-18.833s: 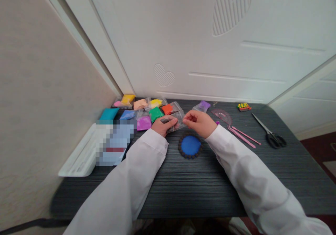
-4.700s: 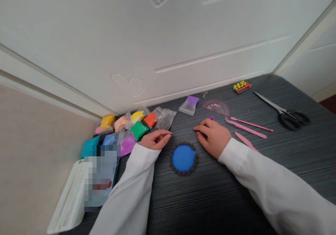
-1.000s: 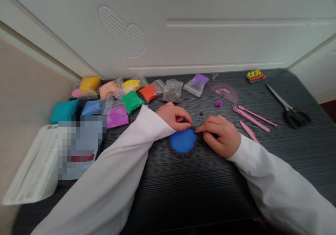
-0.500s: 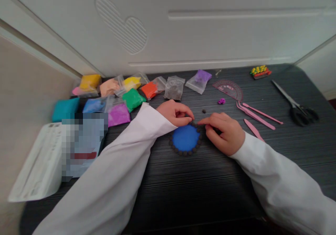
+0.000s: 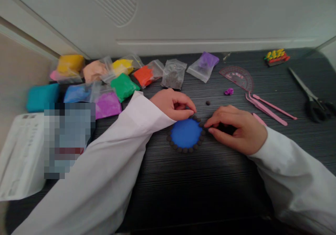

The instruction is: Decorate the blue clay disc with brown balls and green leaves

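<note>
Blue disc, ringed with dark beads, between two hands.
Left of it lie the green packet [image 5: 124, 87] and a loose white sleeve [image 5: 105, 154]; if that cuff sagged, it could drag on the ring. The left hand [image 5: 173, 104] bends over the far rim, thumb and forefinger nearly meeting; whether they grip a bead, I cannot tell. Pressing hard there might flatten beads or dent the disc [image 5: 186, 133], which lies flat on the table [image 5: 168, 189]. The beads [image 5: 185, 150] sit tight around its edge, so a sideways nudge could shift several. A loose ball [image 5: 208, 102] lies beyond, apart from the ring, and might roll if brushed. The right hand [image 5: 237, 128] is beside the right rim, thumb and forefinger slightly parted, nothing visible between them.
</note>
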Demonstrator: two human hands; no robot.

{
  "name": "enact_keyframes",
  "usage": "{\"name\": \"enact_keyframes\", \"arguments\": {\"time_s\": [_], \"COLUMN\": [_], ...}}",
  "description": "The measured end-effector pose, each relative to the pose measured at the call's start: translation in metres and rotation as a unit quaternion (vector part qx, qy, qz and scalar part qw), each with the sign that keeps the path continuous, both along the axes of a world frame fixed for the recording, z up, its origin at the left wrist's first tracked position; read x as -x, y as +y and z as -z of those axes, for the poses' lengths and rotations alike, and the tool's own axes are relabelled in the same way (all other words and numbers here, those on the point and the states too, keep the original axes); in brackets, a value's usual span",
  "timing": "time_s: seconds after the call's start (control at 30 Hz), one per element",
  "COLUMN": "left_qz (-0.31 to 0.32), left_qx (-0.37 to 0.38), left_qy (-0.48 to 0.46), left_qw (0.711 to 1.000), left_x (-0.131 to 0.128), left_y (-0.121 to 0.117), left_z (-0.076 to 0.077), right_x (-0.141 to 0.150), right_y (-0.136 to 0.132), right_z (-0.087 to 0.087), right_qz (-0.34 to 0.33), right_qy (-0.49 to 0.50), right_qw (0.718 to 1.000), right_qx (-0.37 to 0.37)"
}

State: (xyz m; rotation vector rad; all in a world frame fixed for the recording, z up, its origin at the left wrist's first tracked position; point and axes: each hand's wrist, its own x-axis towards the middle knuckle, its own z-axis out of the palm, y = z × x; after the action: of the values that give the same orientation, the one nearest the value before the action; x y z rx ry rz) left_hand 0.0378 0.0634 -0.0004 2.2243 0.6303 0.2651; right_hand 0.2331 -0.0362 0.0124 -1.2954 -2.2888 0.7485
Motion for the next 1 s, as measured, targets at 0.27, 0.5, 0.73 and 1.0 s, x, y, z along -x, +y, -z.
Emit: {"name": "enact_keyframes", "arguments": {"time_s": [0.27, 0.5, 0.73, 1.0], "left_qz": [-0.009, -0.009, -0.020, -0.017], "left_qx": [0.030, 0.012, 0.013, 0.002], "left_qy": [0.004, -0.005, -0.002, 0.007], "left_qw": [0.999, 1.000, 1.000, 1.000], "left_x": [0.0001, -0.0002, -0.0003, -0.0003], "left_y": [0.0028, 0.0003, -0.0019, -0.0035], "left_z": [0.0030, 0.0028, 0.0014, -0.0018], "right_x": [-0.0008, 0.0006, 0.0013, 0.0013], "right_y": [0.0029, 0.0022, 0.0011, 0.0011], "right_z": [0.0011, 0.0005, -0.0018, -0.0005], "right_qz": [-0.049, -0.037, -0.020, -0.035], "right_qy": [-0.033, -0.047, -0.038, -0.053], "right_qw": [0.998, 0.998, 0.999, 0.998], "right_qx": [0.001, -0.009, -0.005, -0.004]}}
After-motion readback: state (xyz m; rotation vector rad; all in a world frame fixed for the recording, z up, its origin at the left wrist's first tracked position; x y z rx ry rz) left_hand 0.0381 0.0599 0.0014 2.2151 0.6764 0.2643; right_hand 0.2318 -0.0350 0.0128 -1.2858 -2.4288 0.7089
